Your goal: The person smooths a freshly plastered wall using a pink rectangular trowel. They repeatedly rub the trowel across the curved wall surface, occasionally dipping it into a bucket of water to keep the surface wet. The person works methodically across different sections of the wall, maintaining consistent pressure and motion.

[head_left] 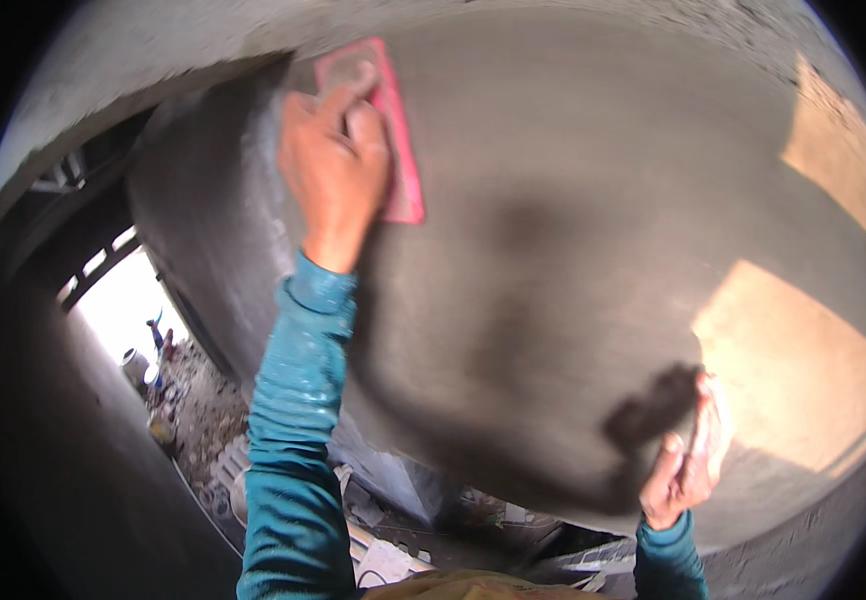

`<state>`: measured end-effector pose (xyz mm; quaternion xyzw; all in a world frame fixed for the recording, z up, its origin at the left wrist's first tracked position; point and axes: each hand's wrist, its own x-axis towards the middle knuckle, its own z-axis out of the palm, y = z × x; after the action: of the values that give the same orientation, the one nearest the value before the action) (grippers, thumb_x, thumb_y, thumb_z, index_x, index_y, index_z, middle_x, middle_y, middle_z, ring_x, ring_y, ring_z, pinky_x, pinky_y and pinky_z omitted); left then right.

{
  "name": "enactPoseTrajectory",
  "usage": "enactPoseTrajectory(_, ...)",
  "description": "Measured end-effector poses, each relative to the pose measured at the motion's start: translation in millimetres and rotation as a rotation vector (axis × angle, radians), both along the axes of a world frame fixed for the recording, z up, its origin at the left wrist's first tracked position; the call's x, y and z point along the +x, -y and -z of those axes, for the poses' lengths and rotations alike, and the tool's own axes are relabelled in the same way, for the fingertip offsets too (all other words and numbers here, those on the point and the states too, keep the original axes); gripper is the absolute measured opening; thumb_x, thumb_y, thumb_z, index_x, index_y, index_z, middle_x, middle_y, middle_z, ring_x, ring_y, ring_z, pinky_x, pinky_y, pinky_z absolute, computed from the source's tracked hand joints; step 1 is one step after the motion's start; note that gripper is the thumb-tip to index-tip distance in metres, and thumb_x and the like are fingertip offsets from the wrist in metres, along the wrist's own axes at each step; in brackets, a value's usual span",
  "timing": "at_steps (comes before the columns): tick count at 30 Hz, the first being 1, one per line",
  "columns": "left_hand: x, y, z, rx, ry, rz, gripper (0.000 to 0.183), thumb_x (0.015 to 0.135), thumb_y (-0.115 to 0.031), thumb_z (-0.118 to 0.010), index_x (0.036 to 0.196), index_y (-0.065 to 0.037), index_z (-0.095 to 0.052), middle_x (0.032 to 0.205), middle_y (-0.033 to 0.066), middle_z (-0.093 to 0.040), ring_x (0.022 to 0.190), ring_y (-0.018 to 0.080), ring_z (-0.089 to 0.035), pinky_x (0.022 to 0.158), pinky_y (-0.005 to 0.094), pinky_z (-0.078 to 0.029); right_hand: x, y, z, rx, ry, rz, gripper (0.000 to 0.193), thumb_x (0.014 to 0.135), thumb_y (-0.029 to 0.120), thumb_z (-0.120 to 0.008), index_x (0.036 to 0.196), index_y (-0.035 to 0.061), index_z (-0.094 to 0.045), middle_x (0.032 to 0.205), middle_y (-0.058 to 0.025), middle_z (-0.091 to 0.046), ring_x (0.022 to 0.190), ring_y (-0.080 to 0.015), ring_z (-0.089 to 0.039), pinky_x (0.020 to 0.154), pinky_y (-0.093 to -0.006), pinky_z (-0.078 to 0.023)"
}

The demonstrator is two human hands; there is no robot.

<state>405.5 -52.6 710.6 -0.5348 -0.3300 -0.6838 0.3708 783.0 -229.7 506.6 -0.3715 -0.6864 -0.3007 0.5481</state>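
Observation:
My left hand [338, 165] is wrapped round the grip of a pink plastering float [405, 170]. The float lies against the grey plastered wall [553, 130] near its upper left corner edge. Most of the grip is hidden by my fingers. Lower right, my right hand [688, 460] is raised close to the wall with its fingers stretched out and the thumb apart; nothing shows in it. Whether it touches the plaster I cannot tell. Its dark shadow falls on the wall just beside it.
Bright sunlit patches [793, 360] lie on the wall at the right. At the left is a doorway [133, 300], with rubble [208, 405] strewn over the floor. Below the wall lie boards and debris [388, 560]. A rough concrete edge [193, 40] runs along the top.

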Motion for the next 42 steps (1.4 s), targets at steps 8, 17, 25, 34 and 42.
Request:
enactPoseTrajectory(8,166,102,160,-0.457,-0.564,0.298,0.067,0.096,-0.015,-0.073,0.162,-0.018,-0.059,0.104,0.0214,-0.052,0.088,0.0392,-0.054,0.071,0.0501,-0.048,-66,-25,18,-0.127,-0.127,-0.098,0.077,0.086,0.007,-0.080,0.156,-0.0100,-0.054,0.119,-0.0225,-0.069,0.101,-0.0378,-0.063,0.090,-0.0483,-0.047)
enactPoseTrajectory(17,215,149,182,-0.718,-0.780,0.573,0.067,0.101,-0.010,-0.067,0.166,-0.011,-0.053,0.110,0.0267,-0.058,0.090,0.0437,-0.061,0.078,0.0525,-0.049,-41,-31,95,-0.255,-0.396,0.304,0.061,0.095,0.018,-0.077,0.150,-0.0011,-0.059,0.121,-0.0208,-0.061,0.103,-0.0393,-0.060,0.085,-0.0482,-0.051)
enactPoseTrajectory(25,177,143,168,-0.721,-0.604,0.984,0.056,0.100,-0.004,-0.068,0.155,0.004,-0.061,0.140,0.0273,-0.065,0.124,0.0401,-0.069,0.108,0.0440,-0.056,106,3,-105,0.466,-0.148,0.790,0.042,0.106,0.013,-0.068,0.144,-0.0051,-0.064,0.115,-0.0239,-0.070,0.101,-0.0405,-0.065,0.093,-0.0482,-0.053)
enactPoseTrajectory(34,148,106,206,-0.344,-0.541,0.652,0.042,0.107,-0.019,-0.060,0.137,0.007,-0.071,0.143,0.0245,-0.066,0.129,0.0448,-0.064,0.113,0.0553,-0.050,81,-3,-55,0.334,0.011,0.632,0.048,0.098,0.022,-0.071,0.145,0.0104,-0.071,0.104,-0.0179,-0.066,0.088,-0.0367,-0.060,0.080,-0.0473,-0.047)
enactPoseTrajectory(42,171,112,189,-0.318,-0.569,0.572,0.046,0.110,-0.023,-0.052,0.138,0.009,-0.071,0.151,0.0260,-0.066,0.146,0.0493,-0.056,0.122,0.0585,-0.044,210,40,-180,0.477,-0.327,0.801,0.036,0.105,0.028,-0.071,0.133,0.0068,-0.074,0.116,-0.0229,-0.076,0.102,-0.0444,-0.073,0.089,-0.0478,-0.058)
